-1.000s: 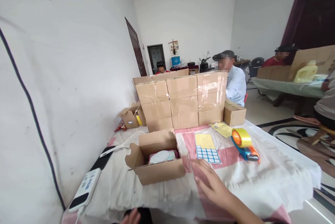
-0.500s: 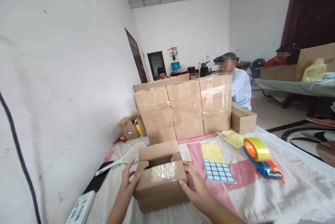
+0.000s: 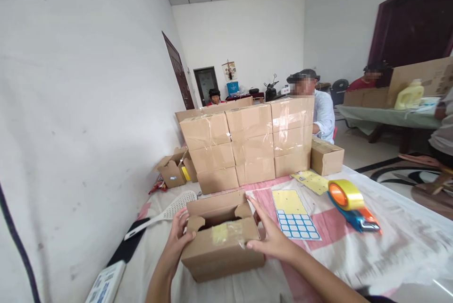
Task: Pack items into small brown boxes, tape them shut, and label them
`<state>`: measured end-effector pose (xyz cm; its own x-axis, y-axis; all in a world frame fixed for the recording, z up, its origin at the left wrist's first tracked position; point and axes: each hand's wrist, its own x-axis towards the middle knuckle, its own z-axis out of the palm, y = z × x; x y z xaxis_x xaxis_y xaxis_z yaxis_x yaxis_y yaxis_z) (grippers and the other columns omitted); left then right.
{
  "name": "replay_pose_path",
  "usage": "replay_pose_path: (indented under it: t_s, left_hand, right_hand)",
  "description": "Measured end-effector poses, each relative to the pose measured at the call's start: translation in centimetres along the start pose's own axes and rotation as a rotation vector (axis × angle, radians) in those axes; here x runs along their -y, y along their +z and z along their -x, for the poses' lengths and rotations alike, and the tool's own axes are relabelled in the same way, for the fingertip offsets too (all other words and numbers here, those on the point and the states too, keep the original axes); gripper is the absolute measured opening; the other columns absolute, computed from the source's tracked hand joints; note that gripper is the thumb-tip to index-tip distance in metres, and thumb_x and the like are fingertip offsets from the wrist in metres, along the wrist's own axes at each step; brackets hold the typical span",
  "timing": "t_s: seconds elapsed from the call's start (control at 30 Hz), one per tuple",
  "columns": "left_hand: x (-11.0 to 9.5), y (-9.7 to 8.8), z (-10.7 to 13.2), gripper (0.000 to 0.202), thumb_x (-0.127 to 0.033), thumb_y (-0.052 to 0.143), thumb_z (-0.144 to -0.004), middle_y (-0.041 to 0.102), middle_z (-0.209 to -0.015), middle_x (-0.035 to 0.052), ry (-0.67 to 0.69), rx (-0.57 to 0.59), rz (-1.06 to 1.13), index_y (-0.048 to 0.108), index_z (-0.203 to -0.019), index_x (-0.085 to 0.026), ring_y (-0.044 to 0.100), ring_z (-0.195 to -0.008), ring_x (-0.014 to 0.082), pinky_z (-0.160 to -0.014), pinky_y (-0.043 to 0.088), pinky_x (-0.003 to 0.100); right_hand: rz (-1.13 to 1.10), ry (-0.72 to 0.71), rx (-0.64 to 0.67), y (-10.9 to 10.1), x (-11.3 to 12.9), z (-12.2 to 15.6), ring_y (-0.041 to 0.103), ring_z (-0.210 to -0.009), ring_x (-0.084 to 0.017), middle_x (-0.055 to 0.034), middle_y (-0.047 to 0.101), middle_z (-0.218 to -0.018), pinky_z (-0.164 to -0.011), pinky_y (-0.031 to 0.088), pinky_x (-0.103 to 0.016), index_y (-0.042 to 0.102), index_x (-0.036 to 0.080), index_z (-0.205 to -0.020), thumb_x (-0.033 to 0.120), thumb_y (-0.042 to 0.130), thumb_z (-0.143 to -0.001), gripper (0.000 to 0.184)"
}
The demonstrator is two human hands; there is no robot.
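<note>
A small cardboard box (image 3: pixel 221 261) sits in front of me on the cloth, its top partly open with a flap raised at the back. Clear tape crosses its front top edge; its inside is dark. My left hand (image 3: pixel 178 236) grips the left end, thumb on the near top edge and fingers around the side. At the right end my right hand (image 3: pixel 271 234) holds the box, thumb on the front and fingers up along the side to the rear flap. A sheet of blue-bordered labels (image 3: pixel 299 225) lies to the right of that hand.
Behind stands a wall of taped boxes (image 3: pixel 253 145), with one more box (image 3: pixel 327 157) at its right. A tape dispenser (image 3: pixel 354 206) is on the right. To the left lie a white slotted scoop (image 3: pixel 177 206) and a white power strip (image 3: pixel 106 284). A person (image 3: pixel 322 109) sits beyond the boxes.
The right fingers have spread and reached up towards the rear flap. The left hand has shifted slightly along its end. The box has turned a little, and the view has moved slightly.
</note>
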<state>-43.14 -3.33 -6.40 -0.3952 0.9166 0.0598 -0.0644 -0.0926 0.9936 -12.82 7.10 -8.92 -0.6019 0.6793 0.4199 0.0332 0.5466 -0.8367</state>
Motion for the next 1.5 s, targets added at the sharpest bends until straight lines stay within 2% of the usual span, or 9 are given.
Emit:
replay_pose_path:
  t_s: [0.1,0.23,0.43,0.63,0.73,0.9,1.2,1.37,1.5]
  left_hand:
    - [-0.6,-0.4,0.1,0.089,-0.038,0.080,-0.067,0.060,-0.135,0.0066,0.102,-0.023,-0.121,0.039,-0.146,-0.034,0.060,-0.119,0.0276,-0.094,0.049,0.036]
    - [-2.6,0.2,0.7,0.036,-0.040,0.065,-0.078,0.069,-0.122,0.0082,0.340,0.066,-0.679,0.072,-0.111,-0.027,0.058,-0.117,0.0318,-0.099,0.044,0.046]
    - [-4.7,7.0,4.0,0.040,-0.051,0.054,-0.090,0.070,-0.125,0.0082,0.381,-0.089,-1.475,0.073,-0.120,-0.031,0.050,-0.123,0.0404,-0.106,0.029,0.064]
    - [-4.0,12.2,5.0,0.056,-0.053,0.043,-0.096,0.057,-0.147,0.0084,0.371,0.114,-1.513,0.059,-0.140,-0.024,0.050,-0.134,0.0338,-0.109,0.039,0.051]
    - [-3.9,13.0,4.7,0.063,-0.058,0.040,-0.094,0.054,-0.149,0.0110,0.244,0.130,-1.483,0.058,-0.141,-0.020,0.045,-0.140,0.0349,-0.112,0.037,0.050]
    - [-4.5,14.1,4.3,0.072,-0.066,0.038,-0.091,0.056,-0.146,0.0143,0.064,0.133,-1.515,0.051,-0.147,-0.023,0.051,-0.134,0.0396,-0.103,0.045,0.052]
    - [-2.4,14.8,5.3,0.067,-0.053,0.027,-0.099,0.060,-0.139,0.0209,0.410,0.036,-1.712,0.059,-0.136,-0.007,0.053,-0.129,0.0396,-0.106,0.042,0.052]
    - [-2.6,14.6,6.7,0.060,-0.050,0.036,-0.099,0.056,-0.143,0.0222,0.498,-0.016,-1.637,0.060,-0.136,-0.009,0.047,-0.135,0.0408,-0.109,0.036,0.055]
    - [-2.7,16.4,8.5,0.040,-0.041,0.047,-0.098,0.057,-0.145,0.0135,0.701,-0.092,-1.361,0.067,-0.125,-0.019,0.049,-0.133,0.0362,-0.109,0.036,0.053]
  right_hand:
    - [0.035,0.005,0.032,-0.5,0.1,1.0,0.058,-0.114,-0.029,-0.0153,0.032,-0.160,-0.103,0.047,-0.046,0.011,0.029,-0.162,0.049,0.080,-0.075,0.113]
    - [0.136,0.004,0.028,-2.1,-0.4,3.0,0.058,-0.113,-0.027,-0.0156,0.044,-0.150,-0.101,0.049,-0.046,0.014,0.030,-0.161,0.045,0.076,-0.080,0.104]
    - [0.375,-0.035,-0.240,-6.3,-2.9,5.4,0.059,-0.111,-0.025,-0.0149,0.047,-0.144,-0.102,0.047,-0.048,0.026,0.028,-0.155,0.037,0.057,-0.095,0.069]
    - [0.790,0.044,-0.859,-14.7,-4.0,7.5,0.052,-0.124,-0.034,-0.0137,0.060,-0.128,-0.107,0.038,-0.058,0.058,0.020,-0.121,0.035,0.057,-0.088,0.036]
    - [0.789,0.168,-1.084,-20.0,-4.9,9.5,0.051,-0.124,-0.035,-0.0163,0.059,-0.127,-0.107,0.040,-0.057,0.057,0.017,-0.120,0.038,0.061,-0.081,0.044]
    - [0.197,0.537,-0.823,-24.7,-7.3,12.2,0.066,-0.100,-0.028,-0.0144,0.067,-0.118,-0.076,0.056,-0.039,0.053,0.018,-0.125,0.049,0.070,-0.073,0.063]
    - [0.395,0.457,-0.753,-22.5,-8.7,9.9,0.060,-0.075,-0.022,-0.0054,0.063,-0.074,-0.067,0.046,-0.031,0.054,0.020,-0.068,0.053,0.067,-0.072,0.035]
    - [0.309,0.368,-0.719,-19.1,-8.0,7.6,0.053,-0.067,-0.017,-0.0017,0.057,-0.071,-0.063,0.045,-0.030,0.050,0.021,-0.076,0.057,0.054,-0.082,0.037]
    - [0.150,0.223,-0.662,-14.2,-3.5,7.0,0.058,-0.078,-0.018,-0.0029,0.061,-0.085,-0.071,0.051,-0.033,0.053,0.019,-0.092,0.057,0.051,-0.089,0.038]
